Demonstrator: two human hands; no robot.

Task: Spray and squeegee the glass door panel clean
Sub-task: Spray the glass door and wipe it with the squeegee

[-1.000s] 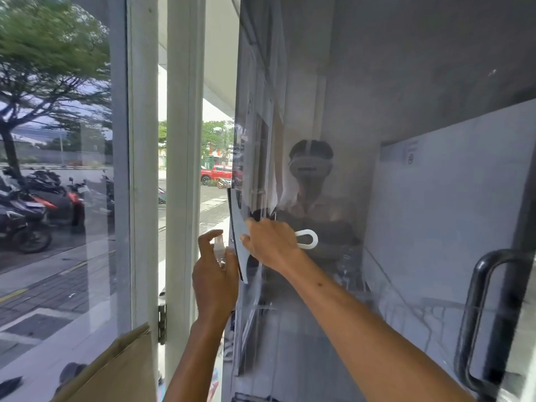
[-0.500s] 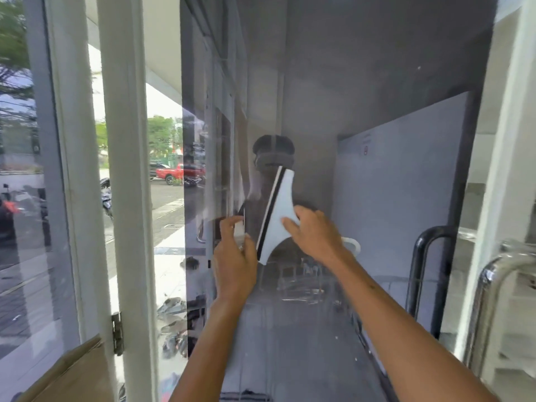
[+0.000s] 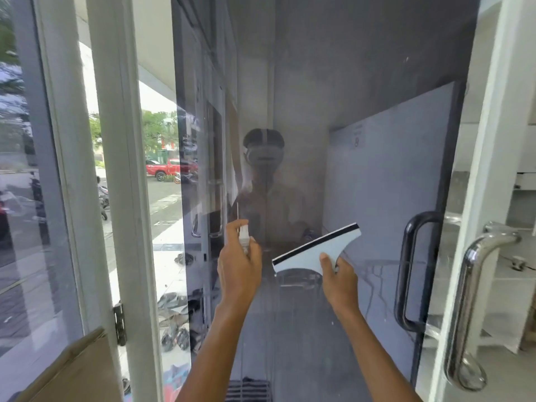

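The glass door panel (image 3: 362, 158) fills the middle of the head view, dark and reflective, with streaks low on the right. My left hand (image 3: 239, 268) grips a small clear spray bottle (image 3: 244, 237), its nozzle end toward the glass. To its right, my right hand (image 3: 339, 278) holds a white squeegee (image 3: 314, 252) by the handle. Its black rubber blade runs along the upper edge, tilted up to the right, close to the glass.
A black pull handle (image 3: 409, 271) is on the door's right side, and a chrome handle (image 3: 467, 300) on the neighbouring door at far right. A white door frame (image 3: 121, 169) with a hinge (image 3: 119, 323) stands on the left. A cardboard sheet (image 3: 75, 372) leans at bottom left.
The view swung right along the door. My right hand moved right and lower and turned the squeegee from near upright to a slanted, near-level blade. The left hand kept the bottle.
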